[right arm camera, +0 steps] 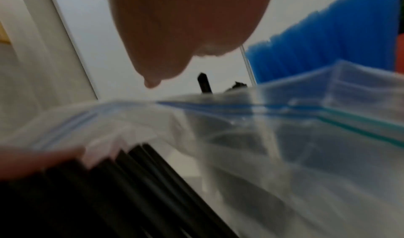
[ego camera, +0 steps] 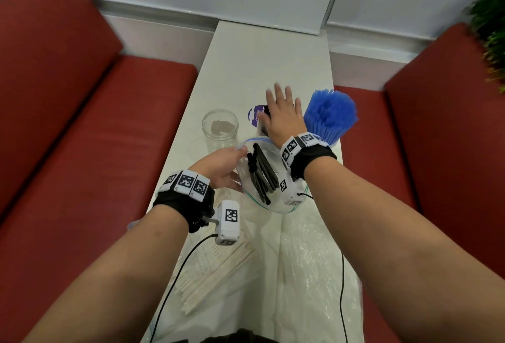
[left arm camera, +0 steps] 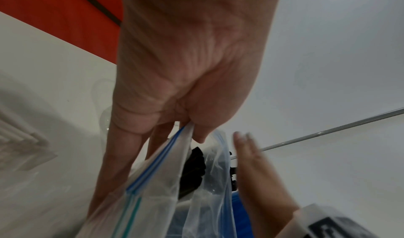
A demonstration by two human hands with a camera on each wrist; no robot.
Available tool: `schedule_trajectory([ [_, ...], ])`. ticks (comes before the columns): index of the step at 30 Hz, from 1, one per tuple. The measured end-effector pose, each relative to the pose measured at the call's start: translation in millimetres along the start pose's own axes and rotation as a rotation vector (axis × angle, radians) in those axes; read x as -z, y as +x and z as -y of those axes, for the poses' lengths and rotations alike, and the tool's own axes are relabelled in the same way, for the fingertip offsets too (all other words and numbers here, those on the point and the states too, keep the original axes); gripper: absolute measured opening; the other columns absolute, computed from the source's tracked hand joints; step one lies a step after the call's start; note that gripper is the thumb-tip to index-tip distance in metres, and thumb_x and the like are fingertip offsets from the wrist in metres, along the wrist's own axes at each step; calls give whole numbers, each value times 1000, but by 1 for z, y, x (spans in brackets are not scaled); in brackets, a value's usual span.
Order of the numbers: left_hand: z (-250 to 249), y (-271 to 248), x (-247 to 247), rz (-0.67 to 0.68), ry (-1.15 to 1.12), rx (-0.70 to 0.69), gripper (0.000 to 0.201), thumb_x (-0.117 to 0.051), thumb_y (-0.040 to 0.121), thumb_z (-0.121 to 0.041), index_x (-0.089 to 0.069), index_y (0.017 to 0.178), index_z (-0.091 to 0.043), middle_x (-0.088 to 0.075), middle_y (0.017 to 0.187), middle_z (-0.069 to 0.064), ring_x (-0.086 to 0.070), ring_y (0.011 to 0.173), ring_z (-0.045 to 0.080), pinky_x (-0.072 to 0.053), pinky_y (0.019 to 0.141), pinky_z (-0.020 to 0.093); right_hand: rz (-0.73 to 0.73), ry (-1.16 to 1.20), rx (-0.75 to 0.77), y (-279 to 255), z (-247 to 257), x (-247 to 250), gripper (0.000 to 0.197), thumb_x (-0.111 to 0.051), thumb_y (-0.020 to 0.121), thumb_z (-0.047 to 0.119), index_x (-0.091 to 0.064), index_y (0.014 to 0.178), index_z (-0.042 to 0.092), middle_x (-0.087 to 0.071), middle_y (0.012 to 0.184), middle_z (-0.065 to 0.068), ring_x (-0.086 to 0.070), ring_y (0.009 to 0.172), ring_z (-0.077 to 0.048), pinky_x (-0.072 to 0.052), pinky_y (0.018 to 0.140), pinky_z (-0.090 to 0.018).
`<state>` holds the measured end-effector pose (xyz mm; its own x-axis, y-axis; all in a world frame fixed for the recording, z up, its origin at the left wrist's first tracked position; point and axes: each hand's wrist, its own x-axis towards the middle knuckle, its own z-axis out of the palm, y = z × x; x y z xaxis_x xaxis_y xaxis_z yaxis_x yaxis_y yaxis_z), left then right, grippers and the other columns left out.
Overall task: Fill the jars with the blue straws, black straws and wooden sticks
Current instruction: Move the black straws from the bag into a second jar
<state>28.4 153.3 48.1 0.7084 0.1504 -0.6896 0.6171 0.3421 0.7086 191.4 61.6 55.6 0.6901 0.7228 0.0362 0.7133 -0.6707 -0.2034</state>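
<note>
My left hand (ego camera: 231,163) pinches the rim of a clear zip bag (ego camera: 273,200) between thumb and fingers (left arm camera: 197,132). The bag's mouth gapes and a bundle of black straws (ego camera: 262,175) lies inside it. My right hand (ego camera: 281,117) hovers beyond the bag, flat with fingers spread, holding nothing. Under its palm is a jar with a purple label (ego camera: 254,115) and dark straw tips (right arm camera: 204,84). An empty glass jar (ego camera: 220,125) stands to the left. Blue straws (ego camera: 330,113) fill a jar at the right. Wooden sticks (ego camera: 216,268) lie in clear wrap near me.
The narrow white table (ego camera: 262,55) runs away from me between two red benches (ego camera: 82,124). Crinkled clear plastic (ego camera: 308,260) covers its near right part. Cables hang from both wrist cameras. A green plant (ego camera: 492,28) sits at the far right.
</note>
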Motion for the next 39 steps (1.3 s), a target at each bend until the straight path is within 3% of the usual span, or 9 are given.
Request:
schedule_trajectory([
  [3, 0, 0, 0, -7, 1, 1, 36, -37, 105, -38, -59, 121, -15, -69, 114, 18, -69, 82, 37, -59, 67, 48, 156, 43, -32, -8, -6, -9, 64, -32, 107, 47, -16, 161, 17, -12, 168, -7, -5, 156, -27, 0, 125, -50],
  [7, 4, 2, 1, -18, -4, -5, 34, -40, 104, -38, -59, 120, -15, -71, 105, 15, -72, 73, 34, -59, 62, 46, -178, 428, -15, -8, -1, 18, 45, -40, 105, 19, -43, 150, 13, -43, 154, -12, -31, 147, -31, -20, 123, -44],
  [10, 5, 2, 1, -29, 0, -8, 32, -41, 103, -39, -61, 116, -17, -73, 98, 10, -73, 69, 31, -58, 59, 45, -287, 781, -50, -23, 7, 42, 37, -41, 90, 1, -68, 112, 14, -71, 102, -8, -65, 96, -22, -53, 91, -38],
  [14, 5, -1, 2, -39, 29, -17, 31, -40, 103, -41, -61, 115, -20, -71, 101, 8, -71, 74, 30, -59, 64, 43, 160, 941, -22, -57, 10, 46, 33, -37, 87, -9, -63, 83, 10, -67, 74, -13, -66, 66, -23, -58, 68, -40],
  [17, 6, -5, 0, -58, 23, -19, 29, -38, 104, -40, -58, 114, -22, -68, 99, 7, -69, 69, 29, -60, 64, 44, 612, 518, -38, -83, 10, 24, 23, -44, 92, -2, -59, 84, 13, -69, 75, -10, -67, 69, -24, -56, 70, -36],
  [19, 7, -7, -2, -43, -24, -14, 27, -38, 104, -37, -58, 114, -21, -68, 102, 9, -70, 74, 33, -59, 71, 50, 697, 167, -52, -101, 10, 5, 9, -63, 90, 10, -57, 96, 13, -66, 85, -7, -64, 82, -24, -49, 71, -31],
  [25, 14, -15, -14, -43, -99, 5, 33, -37, 105, -36, -56, 123, -16, -66, 112, 15, -67, 89, 33, -53, 84, 58, 384, 250, -114, -138, 18, -53, 96, -82, 77, 34, -26, 154, 19, -43, 145, -11, -44, 130, -34, -40, 106, -46],
  [33, 16, -25, -22, 8, 18, -13, 33, -37, 105, -36, -62, 107, -15, -61, 107, 14, -69, 84, 33, -58, 68, 49, 165, 659, -230, -155, 22, -69, 36, -71, 86, 6, -58, 120, 5, -65, 118, -15, -62, 111, -33, -46, 89, -32],
  [39, 9, -30, -20, -33, -27, -47, 30, -37, 105, -31, -61, 110, -13, -67, 101, 16, -73, 70, 29, -59, 55, 44, 86, 804, -225, -154, 19, -55, 34, -72, 84, 2, -68, 117, 12, -68, 90, 3, -61, 76, -9, -39, 62, -10],
])
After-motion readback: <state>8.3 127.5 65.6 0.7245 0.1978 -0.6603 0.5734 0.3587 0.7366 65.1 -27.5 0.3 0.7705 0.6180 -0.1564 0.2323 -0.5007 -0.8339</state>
